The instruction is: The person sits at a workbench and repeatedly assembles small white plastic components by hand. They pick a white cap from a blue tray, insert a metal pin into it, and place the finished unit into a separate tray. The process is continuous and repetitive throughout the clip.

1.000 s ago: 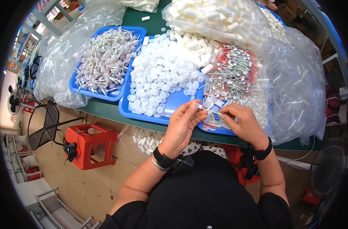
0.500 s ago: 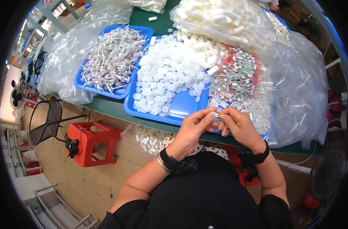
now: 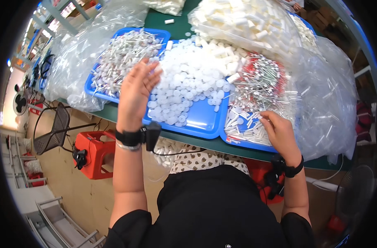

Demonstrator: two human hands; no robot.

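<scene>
we had broken our joint pinch: left hand (image 3: 134, 90) spread wide near the blue tray (image 3: 103, 96) of pins (image 3: 119, 56), right hand (image 3: 282, 133) narrowed by white sticks (image 3: 253, 131); we couldn't tell if it held any.

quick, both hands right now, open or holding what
Left hand: open, fingers spread, nothing visible in it.
Right hand: fingers bent over the right blue tray; whether it pinches anything cannot be told.

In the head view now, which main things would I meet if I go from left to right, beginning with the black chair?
Black chair → red stool → left hand → pile of translucent white discs → right hand → clear plastic bag at right.
</scene>
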